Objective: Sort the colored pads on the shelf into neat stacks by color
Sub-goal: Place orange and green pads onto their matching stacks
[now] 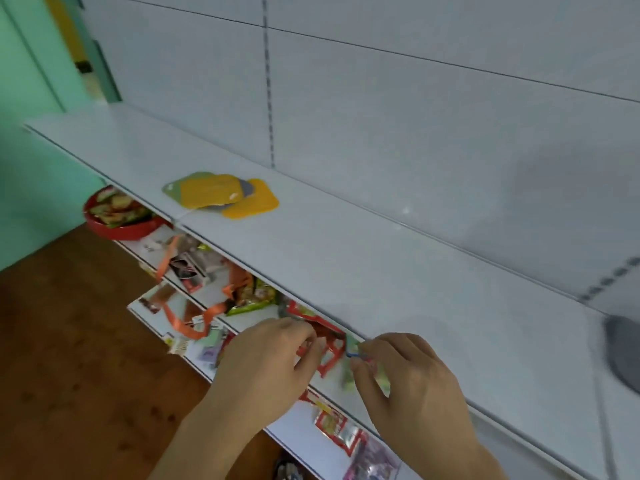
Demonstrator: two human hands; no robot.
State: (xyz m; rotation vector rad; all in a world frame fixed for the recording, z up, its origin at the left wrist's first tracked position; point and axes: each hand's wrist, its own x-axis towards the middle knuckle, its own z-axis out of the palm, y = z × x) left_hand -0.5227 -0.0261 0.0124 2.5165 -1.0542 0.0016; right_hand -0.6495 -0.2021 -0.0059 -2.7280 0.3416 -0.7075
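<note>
Both hands sit low at about 6 o'clock of the view, at the front lip of the white metal shelf (pixel 346 258). Left hand (pixel 273 368) has fingers curled, tips at a red printed packet (pixel 325 344) on the tier below; it looks like a pinch, but motion blur hides the contact. Right hand (pixel 412 382) is curled too, thumb and forefinger nipping something small with a blue edge and green print (pixel 356 355); what it is cannot be told.

Neither hand touches the task's things. The loose pile of thin rounded-corner pads (pixel 221 195) lies on the shelf top at about 11 o'clock from the hands, well apart from them. Two yellow pads (pixel 252 204), a green pad (pixel 175 188) and a grey pad (pixel 246 188) overlap, fanned and not squared. A dark grey flat shape (pixel 623 355) at the 3 o'clock edge may be another pad; it is too blurred to say.

Judged handling: the pads look light, flat and flexible, likely foam or felt, not fragile. Lying flush on smooth metal, they will probably slide rather than lift. A pinch at an overhanging corner, or dragging one to the lip before lifting, seems best.

A red round bowl of packets (pixel 117 216) sits on a lower tier at 10 o'clock.
</note>
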